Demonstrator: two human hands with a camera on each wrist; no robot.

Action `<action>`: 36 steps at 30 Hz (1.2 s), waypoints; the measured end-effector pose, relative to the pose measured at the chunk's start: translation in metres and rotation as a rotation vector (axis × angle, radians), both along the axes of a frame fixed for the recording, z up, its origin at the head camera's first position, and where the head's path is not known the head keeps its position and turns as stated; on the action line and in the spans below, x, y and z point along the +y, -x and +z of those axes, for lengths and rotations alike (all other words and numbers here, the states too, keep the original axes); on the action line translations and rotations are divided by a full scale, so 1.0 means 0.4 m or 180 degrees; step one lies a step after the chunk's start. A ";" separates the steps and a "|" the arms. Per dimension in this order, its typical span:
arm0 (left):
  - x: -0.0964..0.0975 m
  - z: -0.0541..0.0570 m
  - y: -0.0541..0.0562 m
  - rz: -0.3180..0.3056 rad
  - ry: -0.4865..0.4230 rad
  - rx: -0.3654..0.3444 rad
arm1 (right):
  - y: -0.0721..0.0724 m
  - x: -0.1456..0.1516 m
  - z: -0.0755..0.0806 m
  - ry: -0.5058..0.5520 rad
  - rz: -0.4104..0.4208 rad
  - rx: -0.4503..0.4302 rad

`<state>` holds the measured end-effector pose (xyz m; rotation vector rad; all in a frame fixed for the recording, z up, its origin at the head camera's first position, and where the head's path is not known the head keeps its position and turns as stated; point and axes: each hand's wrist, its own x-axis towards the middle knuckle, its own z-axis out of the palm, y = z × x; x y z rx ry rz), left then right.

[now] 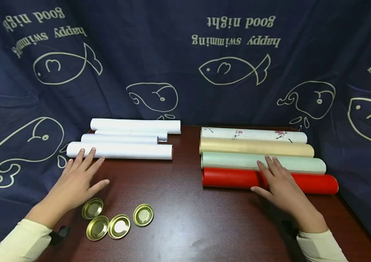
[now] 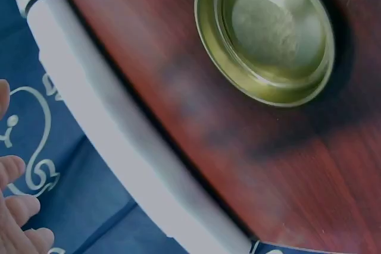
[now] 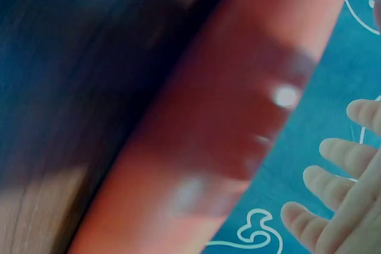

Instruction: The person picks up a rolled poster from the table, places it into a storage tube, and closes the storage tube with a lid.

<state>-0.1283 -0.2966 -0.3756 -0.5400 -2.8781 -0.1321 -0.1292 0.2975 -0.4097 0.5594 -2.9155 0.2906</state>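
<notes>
My left hand point(image 1: 78, 180) is spread with straight fingers near the front white paper roll point(image 1: 123, 150); whether the fingertips touch it I cannot tell. Several gold-coloured round metal dishes lie by that wrist, one point(image 1: 92, 208) closest to the hand and another point(image 2: 268, 34) large in the left wrist view. On the other side my right hand point(image 1: 278, 185) extends over the red roll point(image 1: 228, 177), its fingertips in front of the pale green roll point(image 1: 231, 161). Its fingers are straight and grip nothing. The red roll point(image 3: 196, 111) looks blurred in the right wrist view.
Behind the front white roll lie more white rolls point(image 1: 136, 125). A gold roll point(image 1: 254, 147) and a flower-patterned roll point(image 1: 254, 134) lie behind the green one. All rest on a dark red-brown table point(image 1: 178, 218), with a navy curtain point(image 1: 185, 72) hanging around it.
</notes>
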 end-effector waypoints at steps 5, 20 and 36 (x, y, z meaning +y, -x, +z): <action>0.012 -0.001 0.080 -0.0033 0.0055 -0.0352 | 0.020 -0.022 -0.017 0.0030 0.0235 0.0129; 0.020 -0.086 0.258 -0.0142 -0.0104 -0.0345 | 0.046 -0.056 -0.062 0.0095 0.0675 0.0436; 0.046 -0.115 0.298 -0.0331 -0.0267 -0.0184 | 0.037 -0.072 -0.067 -0.0012 0.0469 0.0360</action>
